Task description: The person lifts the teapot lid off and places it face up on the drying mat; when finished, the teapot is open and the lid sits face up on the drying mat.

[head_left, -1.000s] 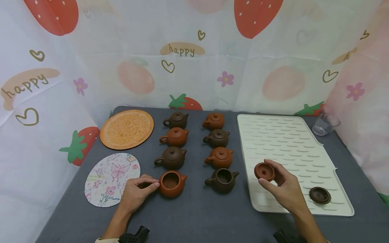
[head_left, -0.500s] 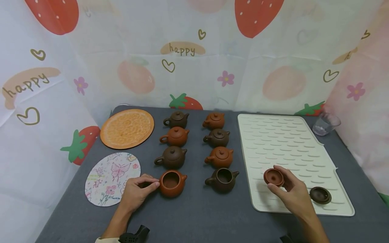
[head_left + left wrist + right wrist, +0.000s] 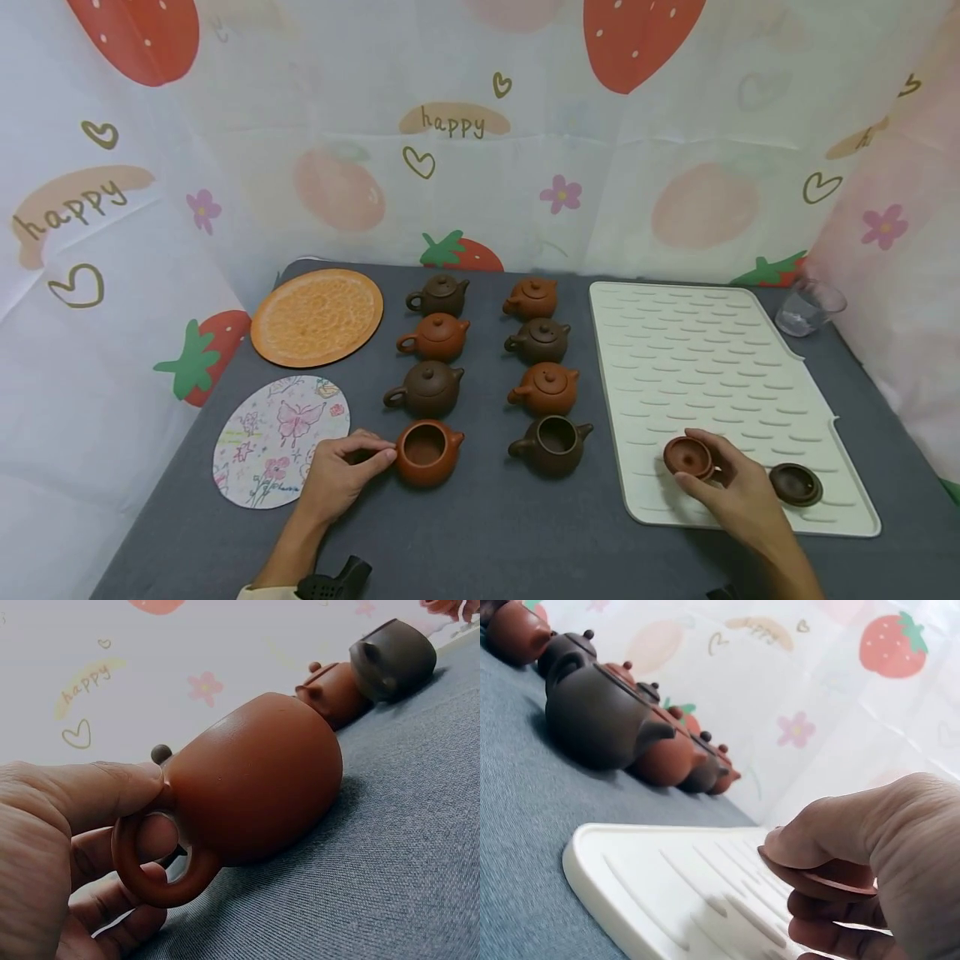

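My left hand [image 3: 339, 477] pinches the handle [image 3: 154, 889] of a lidless red-brown teapot [image 3: 428, 454], which stands on the cloth with its spout to the right. Over the near part of a white ridged mat [image 3: 637, 400], my right hand [image 3: 738, 492] holds a red-brown teapot lid [image 3: 687, 458] by its edge, hollow inner side up. Just right of those fingers a dark brown lid [image 3: 796, 485] lies upside down on the mat. A dark teapot [image 3: 551, 446] without its lid stands between the two hands.
Several lidded teapots, such as a dark one [image 3: 425, 389] and a red-brown one [image 3: 544, 388], stand in two columns behind. Left lie a round orange mat [image 3: 317, 318] and a drawn-on white disc [image 3: 281, 442]. A clear cup [image 3: 810, 307] stands at the back right.
My right hand has moved right and nearer to me with the red-brown lid, coming down closer to the mat beside the dark lid. The left hand has stayed at the teapot handle.
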A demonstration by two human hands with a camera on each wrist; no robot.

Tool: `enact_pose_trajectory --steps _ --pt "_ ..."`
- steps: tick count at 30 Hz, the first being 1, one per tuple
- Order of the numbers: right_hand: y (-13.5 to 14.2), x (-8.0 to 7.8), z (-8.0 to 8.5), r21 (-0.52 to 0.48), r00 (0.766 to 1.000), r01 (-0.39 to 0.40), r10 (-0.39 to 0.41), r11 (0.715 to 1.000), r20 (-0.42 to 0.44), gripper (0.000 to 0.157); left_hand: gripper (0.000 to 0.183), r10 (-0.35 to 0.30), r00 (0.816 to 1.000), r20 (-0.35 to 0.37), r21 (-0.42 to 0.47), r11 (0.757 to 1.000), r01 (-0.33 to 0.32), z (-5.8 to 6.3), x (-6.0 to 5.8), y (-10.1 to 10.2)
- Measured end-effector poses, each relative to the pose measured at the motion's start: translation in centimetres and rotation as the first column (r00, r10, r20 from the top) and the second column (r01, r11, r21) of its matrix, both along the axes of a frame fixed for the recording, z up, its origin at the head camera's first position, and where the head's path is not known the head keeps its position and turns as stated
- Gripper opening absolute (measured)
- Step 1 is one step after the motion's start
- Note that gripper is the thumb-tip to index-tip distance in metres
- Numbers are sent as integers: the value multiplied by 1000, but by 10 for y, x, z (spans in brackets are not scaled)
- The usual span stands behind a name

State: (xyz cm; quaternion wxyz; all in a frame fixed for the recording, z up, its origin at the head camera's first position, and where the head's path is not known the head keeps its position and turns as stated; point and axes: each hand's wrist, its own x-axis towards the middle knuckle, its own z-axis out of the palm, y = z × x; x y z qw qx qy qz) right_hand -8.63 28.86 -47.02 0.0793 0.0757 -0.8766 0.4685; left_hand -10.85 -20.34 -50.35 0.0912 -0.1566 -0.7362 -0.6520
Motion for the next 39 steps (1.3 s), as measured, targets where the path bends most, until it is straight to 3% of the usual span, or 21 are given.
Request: enact_pose_trajectory --steps 6,11,18,31,39 --pt "8 1 2 69 995 24 -30 997 90 58 10 -9 999 37 -19 1000 9 4 1 0" --pt "11 1 3 103 991 2 -16 995 131 57 8 -16 999 49 -19 1000 17 16 3 3" --pt "11 0 3 129 984 -31 7 991 180 58 10 4 1000 11 5 1000 -4 3 1 2" --pt "8 2 -2 229 995 -52 30 972 98 67 10 7 1000 15 -2 1000 -7 2 0 2" --pt "11 2 1 209 992 -75 52 975 112 71 10 -4 999 33 -17 1000 5 4 0 1"
